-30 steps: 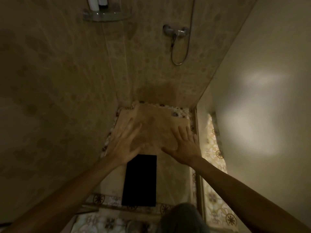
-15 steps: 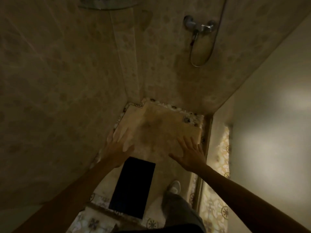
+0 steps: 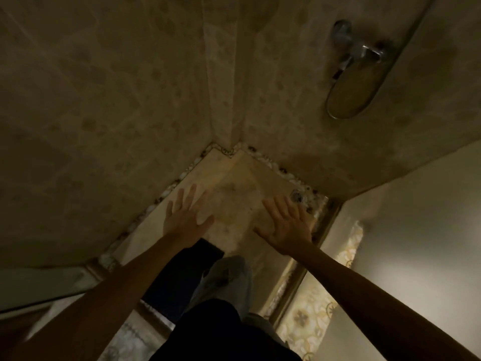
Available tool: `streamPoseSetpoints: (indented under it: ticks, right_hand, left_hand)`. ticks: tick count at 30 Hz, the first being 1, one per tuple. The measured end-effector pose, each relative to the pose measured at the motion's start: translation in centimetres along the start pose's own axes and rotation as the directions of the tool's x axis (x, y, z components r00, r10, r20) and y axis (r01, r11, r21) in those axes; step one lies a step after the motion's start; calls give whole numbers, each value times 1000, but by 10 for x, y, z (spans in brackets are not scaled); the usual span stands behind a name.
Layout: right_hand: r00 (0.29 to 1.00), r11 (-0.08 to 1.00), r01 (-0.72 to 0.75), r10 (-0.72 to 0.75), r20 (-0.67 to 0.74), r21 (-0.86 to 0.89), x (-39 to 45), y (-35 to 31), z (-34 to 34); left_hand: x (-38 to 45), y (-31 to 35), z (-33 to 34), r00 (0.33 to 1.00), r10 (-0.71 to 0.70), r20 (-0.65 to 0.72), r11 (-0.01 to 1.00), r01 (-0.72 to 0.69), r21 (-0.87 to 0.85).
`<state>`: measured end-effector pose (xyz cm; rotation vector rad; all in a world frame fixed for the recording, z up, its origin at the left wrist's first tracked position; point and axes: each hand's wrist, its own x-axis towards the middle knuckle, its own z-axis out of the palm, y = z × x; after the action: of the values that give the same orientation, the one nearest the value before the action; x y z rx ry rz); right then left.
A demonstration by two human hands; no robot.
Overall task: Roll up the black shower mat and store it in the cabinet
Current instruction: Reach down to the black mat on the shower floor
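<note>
The black shower mat point(image 3: 177, 280) lies flat on the beige shower floor point(image 3: 234, 204), partly hidden under my left forearm and my leg. My left hand point(image 3: 186, 217) reaches out over the floor just beyond the mat's far edge, fingers spread, holding nothing. My right hand point(image 3: 286, 225) is stretched out to the right of the mat, palm down and fingers apart, also empty. Neither hand touches the mat. No cabinet is in view.
Tiled walls close in on the left and back. A chrome mixer tap with a looped hose point(image 3: 359, 53) hangs at the upper right. My grey shoe point(image 3: 226, 280) stands on the floor beside the mat. A metal threshold point(image 3: 299, 280) and patterned floor point(image 3: 307, 319) lie right.
The view has moved forward and down into the shower. My foot has stepped in beside the mat, now covering part of it. Both hands stay spread and empty.
</note>
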<state>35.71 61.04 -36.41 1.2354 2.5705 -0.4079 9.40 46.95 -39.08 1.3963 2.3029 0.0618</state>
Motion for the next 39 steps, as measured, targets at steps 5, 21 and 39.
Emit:
streamPoseSetpoints:
  ticks: [5, 21, 39]
  right_hand:
    - [975, 979, 200, -194, 112, -42, 79, 12, -14]
    - [635, 590, 768, -645, 426, -251, 282, -99, -66]
    - [-242, -475, 880, -499, 832, -29, 312, -352, 16]
  left_hand:
    - [25, 3, 18, 984, -177, 3, 978, 176, -113]
    - [10, -19, 28, 620, -779, 93, 550, 747, -374]
    - [-9, 41, 94, -203, -910, 362, -405, 624, -668]
